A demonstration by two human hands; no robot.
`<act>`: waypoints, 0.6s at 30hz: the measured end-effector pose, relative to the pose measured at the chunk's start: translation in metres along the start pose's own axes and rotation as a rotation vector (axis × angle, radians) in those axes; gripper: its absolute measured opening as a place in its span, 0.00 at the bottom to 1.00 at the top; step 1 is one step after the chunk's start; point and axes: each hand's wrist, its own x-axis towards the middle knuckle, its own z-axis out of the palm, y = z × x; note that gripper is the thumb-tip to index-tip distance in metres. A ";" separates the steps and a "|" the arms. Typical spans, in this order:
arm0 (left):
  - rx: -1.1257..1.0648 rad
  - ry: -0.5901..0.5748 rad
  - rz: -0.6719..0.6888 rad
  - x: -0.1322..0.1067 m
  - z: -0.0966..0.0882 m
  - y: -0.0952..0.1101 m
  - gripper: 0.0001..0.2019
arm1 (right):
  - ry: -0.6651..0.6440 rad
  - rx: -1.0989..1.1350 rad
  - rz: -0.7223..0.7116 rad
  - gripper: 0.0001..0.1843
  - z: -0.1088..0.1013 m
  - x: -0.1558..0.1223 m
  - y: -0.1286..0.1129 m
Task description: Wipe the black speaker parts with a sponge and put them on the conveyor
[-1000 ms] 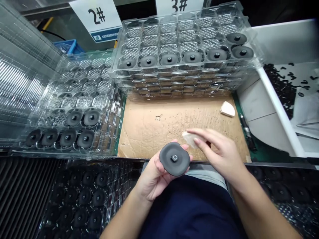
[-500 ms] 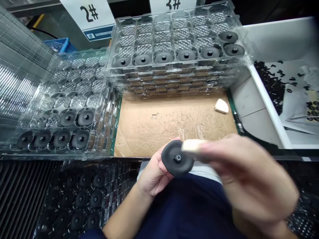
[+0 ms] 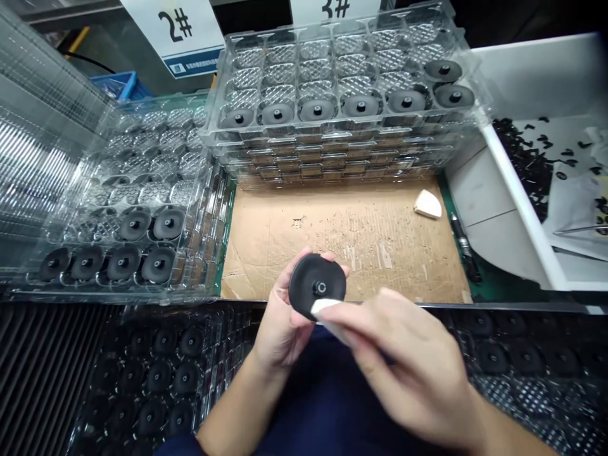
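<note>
My left hand (image 3: 280, 326) is shut on a round black rubber-like disc (image 3: 311, 285) with a metal-centred hex fitting in its middle, holding it up face towards me. My right hand (image 3: 399, 364) pinches a white foam wedge (image 3: 325, 310), and the wedge's tip presses on the disc's lower rim. A second white foam wedge (image 3: 427, 204) lies on the cardboard sheet (image 3: 342, 250) beyond my hands.
Stacked clear plastic trays (image 3: 332, 107) stand ahead, with black discs in their nearest rows. Another clear tray (image 3: 133, 253) stands left, and a dark-filled tray (image 3: 156, 373) lies below. A white bin (image 3: 522, 209) of small black pieces sits right, with a dark pen-like tool (image 3: 463, 244) beside it.
My right hand has come in from the right, and its foam wedge now rests on the disc's lower rim. The disc has shifted slightly left in my left hand.
</note>
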 end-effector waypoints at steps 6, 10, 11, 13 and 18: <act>-0.078 -0.108 0.002 0.002 -0.005 0.003 0.27 | 0.260 0.027 0.502 0.10 -0.014 -0.026 0.041; -0.073 -0.113 -0.021 0.000 -0.001 0.001 0.27 | 0.270 -0.032 0.533 0.13 -0.019 -0.020 0.036; -0.071 -0.109 -0.023 -0.001 -0.001 0.001 0.27 | 0.283 -0.060 0.485 0.14 -0.019 -0.016 0.030; -0.058 -0.072 -0.017 -0.003 0.000 0.000 0.27 | 0.286 -0.113 0.313 0.16 -0.016 -0.005 0.013; -0.060 -0.009 -0.068 -0.005 -0.008 0.000 0.24 | -0.029 -0.091 -0.011 0.14 0.003 0.014 -0.007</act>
